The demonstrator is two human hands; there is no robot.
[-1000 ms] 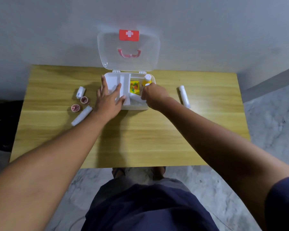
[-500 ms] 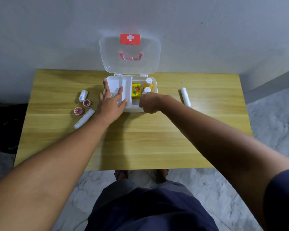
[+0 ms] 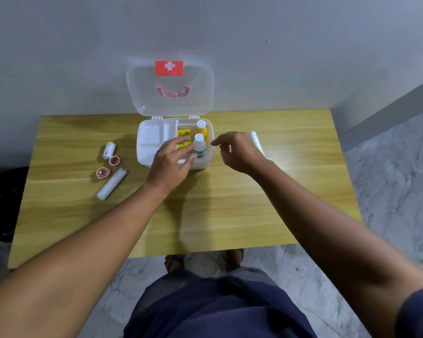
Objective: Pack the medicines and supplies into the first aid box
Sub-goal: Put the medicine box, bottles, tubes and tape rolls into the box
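The white first aid box (image 3: 145,132) stands open at the table's back edge, its clear lid (image 3: 170,89) upright against the wall. Inside are a white tray insert (image 3: 156,134), a yellow packet (image 3: 183,140), a yellow bottle (image 3: 200,129) and a white bottle (image 3: 199,145). My left hand (image 3: 172,162) reaches over the box's front, fingers spread, fingertips at the white bottle and the packet. My right hand (image 3: 237,152) hovers just right of the box, fingers loosely curled and empty. A white roll (image 3: 257,142) lies partly hidden behind it.
Left of the box on the wooden table (image 3: 230,203) lie a small bandage roll (image 3: 108,150), two red-cored tape rolls (image 3: 115,161) (image 3: 102,172) and a long white roll (image 3: 112,183). A grey wall stands behind the table; marble floor lies to the right.
My left hand has slid right from the tray insert to the white bottle. My right hand has left the box and moved right, opening; the white bottle now stands uncovered.
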